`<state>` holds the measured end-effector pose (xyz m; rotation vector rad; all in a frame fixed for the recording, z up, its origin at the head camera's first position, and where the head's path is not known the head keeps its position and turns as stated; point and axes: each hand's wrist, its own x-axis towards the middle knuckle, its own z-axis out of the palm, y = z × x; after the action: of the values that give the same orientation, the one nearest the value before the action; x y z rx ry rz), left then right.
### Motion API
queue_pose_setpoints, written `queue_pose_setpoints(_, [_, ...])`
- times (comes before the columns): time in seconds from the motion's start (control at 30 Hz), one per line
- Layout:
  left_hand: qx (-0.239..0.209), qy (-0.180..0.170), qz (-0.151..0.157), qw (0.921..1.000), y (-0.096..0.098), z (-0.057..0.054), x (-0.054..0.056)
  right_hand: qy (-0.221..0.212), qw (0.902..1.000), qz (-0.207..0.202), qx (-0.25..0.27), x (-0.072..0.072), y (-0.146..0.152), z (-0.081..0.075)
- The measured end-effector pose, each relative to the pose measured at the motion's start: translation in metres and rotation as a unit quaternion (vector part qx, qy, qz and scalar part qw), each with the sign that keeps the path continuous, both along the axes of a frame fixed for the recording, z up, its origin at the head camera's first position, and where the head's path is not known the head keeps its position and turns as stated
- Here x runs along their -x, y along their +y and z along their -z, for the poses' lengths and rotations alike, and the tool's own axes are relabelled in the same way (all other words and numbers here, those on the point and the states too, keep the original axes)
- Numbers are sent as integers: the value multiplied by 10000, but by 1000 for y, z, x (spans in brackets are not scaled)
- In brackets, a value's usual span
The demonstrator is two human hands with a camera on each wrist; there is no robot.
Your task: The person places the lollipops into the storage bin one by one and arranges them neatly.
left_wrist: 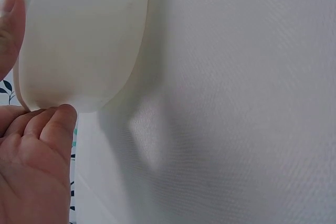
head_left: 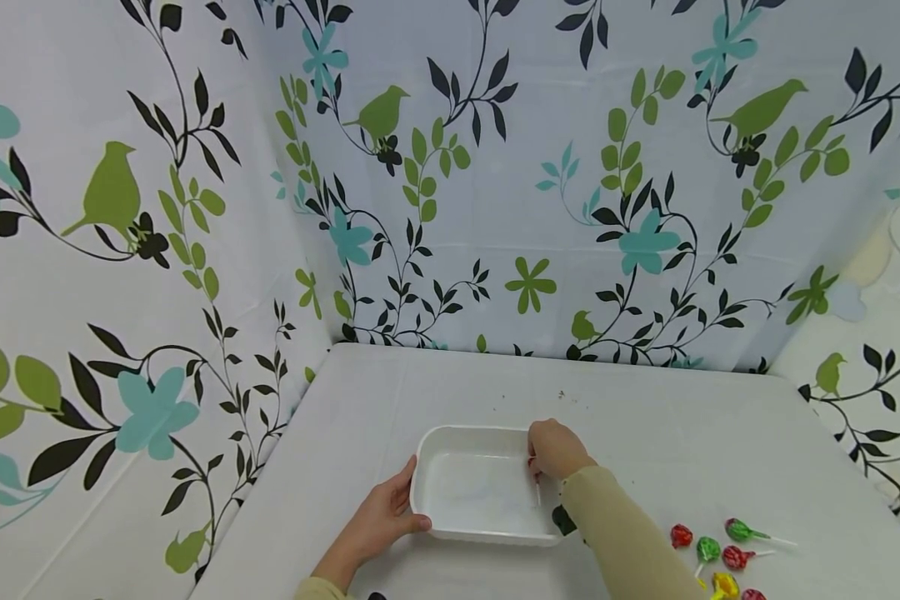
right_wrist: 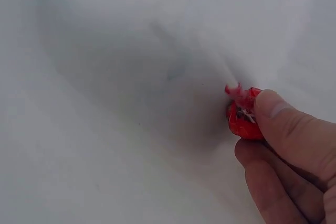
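Note:
A white rectangular tray lies on the table in the head view. At its left end my left hand grips the rim between thumb and fingers; the left wrist view shows those fingertips against the tray's outer wall. My right hand is over the tray's right end. Between thumb and fingers it pinches a red-wrapped lollipop, whose white stick points into the tray. In the head view the hand hides most of the lollipop's head.
Several wrapped lollipops lie on the table at the lower right, among them a green one, a red one and a yellow one. The white tabletop meets patterned cloth walls at the back and sides.

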<state>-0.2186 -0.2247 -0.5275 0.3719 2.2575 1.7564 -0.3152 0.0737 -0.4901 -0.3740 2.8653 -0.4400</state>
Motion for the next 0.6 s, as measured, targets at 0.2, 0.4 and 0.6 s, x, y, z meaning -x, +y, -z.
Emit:
queue_pose_setpoints(0.2, [-12, 7, 25, 10000, 0, -1, 1, 41, 10000, -53, 17, -1, 2, -2])
queue_pose_setpoints(0.4, [41, 2, -4, 10000, 0, 0, 2, -18, 10000, -25, 46, -2, 1, -4])
queue_pose_setpoints(0.6, [70, -108, -10, 9999, -1, 0, 0, -32, 10000, 4, 51, -1, 1, -4])
